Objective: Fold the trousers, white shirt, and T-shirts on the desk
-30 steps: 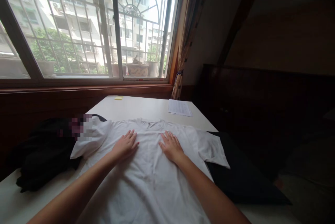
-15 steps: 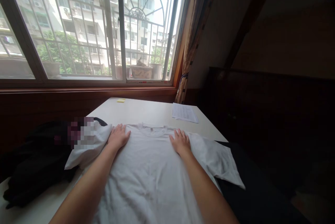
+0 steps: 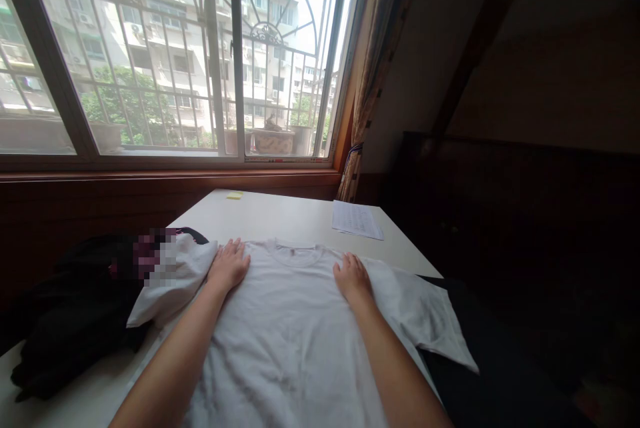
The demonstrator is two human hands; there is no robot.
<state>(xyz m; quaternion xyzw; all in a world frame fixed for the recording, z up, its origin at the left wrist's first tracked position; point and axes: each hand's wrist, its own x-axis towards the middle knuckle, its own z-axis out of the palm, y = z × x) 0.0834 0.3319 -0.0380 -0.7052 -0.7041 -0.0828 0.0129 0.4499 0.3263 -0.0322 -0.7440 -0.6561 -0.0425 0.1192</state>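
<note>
The white T-shirt (image 3: 287, 315), likely light, soft and best taken at the shoulders, lies on the bench (image 3: 280, 211) beneath the left grip (image 3: 229, 267) and right grip (image 3: 354, 278), both flat, thumbs spread.

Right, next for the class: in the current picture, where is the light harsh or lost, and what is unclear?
Head view: daylight washes out the pale buildings outside; the right side sinks into near-black; soft shadows mark folds in the white short-sleeved T-shirt; square pixelation hides part of the black cloth heap; print on the white paper sheets is too small to read.
</note>
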